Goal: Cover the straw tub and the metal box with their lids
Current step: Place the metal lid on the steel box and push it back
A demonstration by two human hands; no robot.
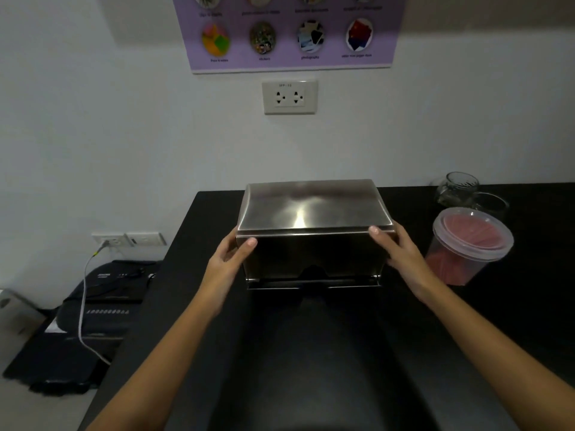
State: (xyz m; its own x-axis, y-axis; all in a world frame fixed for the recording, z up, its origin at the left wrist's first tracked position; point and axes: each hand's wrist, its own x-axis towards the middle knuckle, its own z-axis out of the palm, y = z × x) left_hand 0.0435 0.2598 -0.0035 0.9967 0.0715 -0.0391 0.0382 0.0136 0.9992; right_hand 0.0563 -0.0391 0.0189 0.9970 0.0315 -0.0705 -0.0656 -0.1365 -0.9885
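Head view: both hands, left (228, 259) & right (401, 255), clasp the lid (314, 206) ends atop the metal box (311, 256), mid desk (311, 353) near back edge. Straw tub (466, 247) at right looks capped already. Next, I'd judge: press lid flush, then let go.

Hands: you have two, the left hand (228, 259) and the right hand (401, 250).
Metal boxes: one metal box (312, 259), one lid (312, 206).
Straw tubs: one straw tub (457, 262), one clear lid (473, 234).
Glass jars: you can count two, a jar (455, 189) and a second jar (491, 205).
Wall sockets: two, a socket plate (290, 97) and a lower socket plate (129, 239).
Posters: one poster (289, 32).
Counters: one counter (311, 353).
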